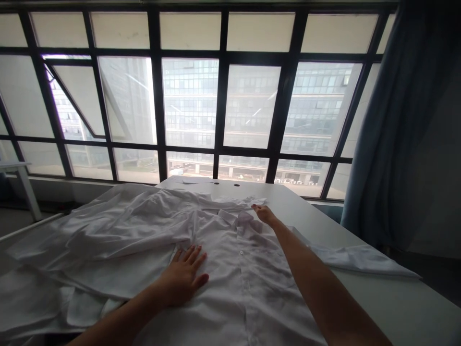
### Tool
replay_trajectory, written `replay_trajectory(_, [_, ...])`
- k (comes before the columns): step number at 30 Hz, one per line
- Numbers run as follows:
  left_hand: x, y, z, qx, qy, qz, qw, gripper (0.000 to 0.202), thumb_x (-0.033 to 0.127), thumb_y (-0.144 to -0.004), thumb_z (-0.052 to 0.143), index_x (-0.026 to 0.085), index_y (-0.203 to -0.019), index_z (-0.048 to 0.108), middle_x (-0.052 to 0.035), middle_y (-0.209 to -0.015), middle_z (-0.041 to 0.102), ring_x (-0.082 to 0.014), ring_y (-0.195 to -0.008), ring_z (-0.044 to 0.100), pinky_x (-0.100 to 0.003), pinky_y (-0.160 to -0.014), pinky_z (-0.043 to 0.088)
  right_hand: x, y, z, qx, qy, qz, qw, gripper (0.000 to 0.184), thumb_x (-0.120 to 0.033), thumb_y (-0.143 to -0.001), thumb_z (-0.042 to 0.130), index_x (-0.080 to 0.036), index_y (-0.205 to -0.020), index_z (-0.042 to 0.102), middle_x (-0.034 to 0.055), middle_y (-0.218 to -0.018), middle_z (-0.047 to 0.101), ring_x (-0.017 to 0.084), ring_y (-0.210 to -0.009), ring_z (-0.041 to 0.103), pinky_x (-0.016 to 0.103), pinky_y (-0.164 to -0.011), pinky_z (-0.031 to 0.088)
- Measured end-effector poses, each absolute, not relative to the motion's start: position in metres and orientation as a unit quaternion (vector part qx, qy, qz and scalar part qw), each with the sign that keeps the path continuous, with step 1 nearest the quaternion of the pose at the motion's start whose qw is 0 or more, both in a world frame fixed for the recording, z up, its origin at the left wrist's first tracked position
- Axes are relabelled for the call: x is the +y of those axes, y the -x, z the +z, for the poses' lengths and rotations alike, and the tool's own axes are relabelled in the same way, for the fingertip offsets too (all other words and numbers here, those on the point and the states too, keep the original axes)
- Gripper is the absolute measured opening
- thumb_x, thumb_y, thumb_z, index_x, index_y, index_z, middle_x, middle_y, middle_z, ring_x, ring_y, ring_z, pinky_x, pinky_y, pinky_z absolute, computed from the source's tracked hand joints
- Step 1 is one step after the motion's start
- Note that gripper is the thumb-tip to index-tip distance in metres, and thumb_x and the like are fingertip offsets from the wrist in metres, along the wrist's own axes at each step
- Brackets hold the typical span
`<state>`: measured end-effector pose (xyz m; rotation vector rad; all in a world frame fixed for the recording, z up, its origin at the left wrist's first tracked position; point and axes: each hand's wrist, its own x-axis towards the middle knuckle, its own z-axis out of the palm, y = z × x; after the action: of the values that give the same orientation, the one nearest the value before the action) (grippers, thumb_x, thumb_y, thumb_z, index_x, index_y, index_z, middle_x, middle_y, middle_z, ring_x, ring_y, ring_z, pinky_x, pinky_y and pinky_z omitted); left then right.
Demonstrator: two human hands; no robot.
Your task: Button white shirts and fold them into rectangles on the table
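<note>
The left hand [182, 278] lay open and flat with its fingers spread, clenching nothing, pressed on the front of a white long-sleeved button-front shirt [230, 283]. The right hand [265, 215] reached toward 1 o'clock of the left, its extended fingers [256, 208] touching the cloth just beside the shirt's white pointed collar [242, 217]; whether they had pinched the fabric could not be told.

A line of small white buttons [242, 253] ran down from the collar between the two hands. The shirt lay spread and rumpled over a white rectangular tabletop [392, 298], with its body at the centre of the view. One white sleeve [118, 226] was heaped in loose folds at 9 to 10 o'clock, while the other white sleeve [360, 259] stretched flat toward 3 o'clock.

Two small round black holes [236, 185] showed in the tabletop at 12 o'clock, beyond the shirt. Farther out at 12 o'clock stood a black-framed window [222, 105] facing a glass office block [190, 96]. A dusty blue curtain [392, 134] hung at 2 o'clock, and a white table leg [29, 190] stood at 9 o'clock.
</note>
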<state>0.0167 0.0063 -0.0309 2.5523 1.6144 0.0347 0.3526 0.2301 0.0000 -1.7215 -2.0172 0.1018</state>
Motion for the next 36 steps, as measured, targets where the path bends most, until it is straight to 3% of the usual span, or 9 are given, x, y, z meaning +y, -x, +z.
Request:
replay_trajectory(4, [0.009, -0.016, -0.033, 0.532, -0.844, 0.025, 0.064, 0.071, 0.065, -0.096, 0.023, 0.022, -0.151, 0.033, -0.0091, -0.160, 0.017, -0.0292, -0.148, 0.013, -0.054, -0.118, 0.012, 0.263, -0.345, -0.012, -0.714, 0.650, 0.072, 0.252, 0.042, -0.029, -0.096, 0.034, -0.014, -0.099, 0.073, 0.0081, -0.081, 0.072, 0.020, -0.081, 0.066, 0.028, -0.073, 0.050])
replay_trajectory(8, [0.011, -0.015, -0.036, 0.533, -0.842, 0.033, 0.069, 0.071, 0.065, -0.096, 0.024, 0.022, -0.151, 0.034, -0.0094, -0.159, 0.018, -0.0297, -0.148, 0.014, -0.055, -0.118, 0.012, 0.272, -0.335, -0.023, -0.735, 0.633, 0.114, 0.215, 0.024, -0.025, -0.084, 0.054, -0.014, -0.082, 0.076, 0.0048, -0.068, 0.069, 0.018, -0.070, 0.063, 0.025, -0.065, 0.048])
replay_trajectory(10, [0.011, -0.015, -0.036, 0.533, -0.842, 0.037, 0.074, 0.071, 0.065, -0.096, 0.025, 0.022, -0.151, 0.034, -0.0094, -0.159, 0.018, -0.0297, -0.148, 0.014, -0.055, -0.118, 0.013, 0.271, -0.331, -0.023, -0.753, 0.615, 0.135, 0.191, 0.017, -0.018, -0.075, 0.062, -0.014, -0.083, 0.077, 0.0039, -0.069, 0.070, 0.017, -0.070, 0.063, 0.023, -0.064, 0.047])
replay_trajectory(14, [0.011, -0.016, -0.036, 0.535, -0.840, 0.042, 0.077, 0.071, 0.064, -0.096, 0.025, 0.020, -0.151, 0.034, -0.0095, -0.159, 0.017, -0.0298, -0.148, 0.013, -0.055, -0.118, 0.013, 0.263, -0.329, -0.016, -0.778, 0.593, 0.138, 0.151, 0.029, -0.009, -0.064, 0.067, -0.015, -0.091, 0.077, 0.0035, -0.078, 0.072, 0.017, -0.073, 0.063, 0.021, -0.064, 0.046])
replay_trajectory(20, [0.011, -0.017, -0.039, 0.537, -0.839, 0.050, 0.073, 0.069, 0.063, -0.096, 0.026, 0.021, -0.150, 0.036, -0.0089, -0.159, 0.020, -0.0301, -0.147, 0.015, -0.054, -0.118, 0.014, 0.247, -0.325, -0.005, -0.792, 0.600, 0.094, 0.066, 0.015, -0.015, -0.063, 0.072, -0.015, -0.078, 0.076, 0.0038, -0.070, 0.069, 0.018, -0.070, 0.062, 0.022, -0.058, 0.042])
replay_trajectory(26, [0.013, -0.015, -0.035, 0.534, -0.841, 0.084, 0.041, 0.066, 0.061, -0.095, 0.032, 0.025, -0.149, 0.038, -0.0083, -0.158, 0.025, -0.0306, -0.146, 0.022, -0.056, -0.118, 0.014, 0.237, -0.310, 0.020, -0.792, 0.608, -0.011, 0.047, 0.018, -0.022, -0.066, 0.073, -0.017, -0.083, 0.075, 0.0085, -0.089, 0.073, 0.023, -0.085, 0.065, 0.027, -0.070, 0.048])
replay_trajectory(29, [0.012, -0.016, -0.025, 0.538, -0.833, 0.129, 0.008, 0.061, 0.058, -0.096, 0.033, 0.026, -0.148, 0.040, -0.0066, -0.157, 0.031, -0.0294, -0.144, 0.027, -0.055, -0.118, 0.014, 0.233, -0.298, 0.026, -0.790, 0.605, -0.077, 0.065, 0.028, -0.018, -0.074, 0.066, -0.013, -0.100, 0.072, 0.0174, -0.109, 0.068, 0.030, -0.106, 0.060, 0.034, -0.088, 0.047])
replay_trajectory(32, [0.007, -0.020, -0.018, 0.535, -0.833, 0.141, -0.006, 0.058, 0.057, -0.096, 0.034, 0.027, -0.145, 0.044, -0.0066, -0.155, 0.034, -0.0286, -0.144, 0.028, -0.054, -0.119, 0.013, 0.230, -0.292, 0.022, -0.784, 0.603, -0.116, 0.087, 0.037, -0.016, -0.081, 0.057, -0.009, -0.117, 0.065, 0.0219, -0.125, 0.060, 0.033, -0.123, 0.050, 0.042, -0.103, 0.038])
replay_trajectory(36, [-0.002, -0.026, -0.017, 0.513, -0.852, 0.101, 0.023, 0.063, 0.060, -0.092, 0.042, 0.028, -0.146, 0.043, -0.0072, -0.156, 0.031, -0.0296, -0.145, 0.025, -0.056, -0.119, 0.009, 0.226, -0.297, 0.004, -0.772, 0.621, -0.107, 0.079, 0.064, -0.020, -0.075, 0.068, -0.012, -0.137, 0.052, 0.0207, -0.145, 0.045, 0.035, -0.120, 0.053, 0.046, -0.100, 0.042])
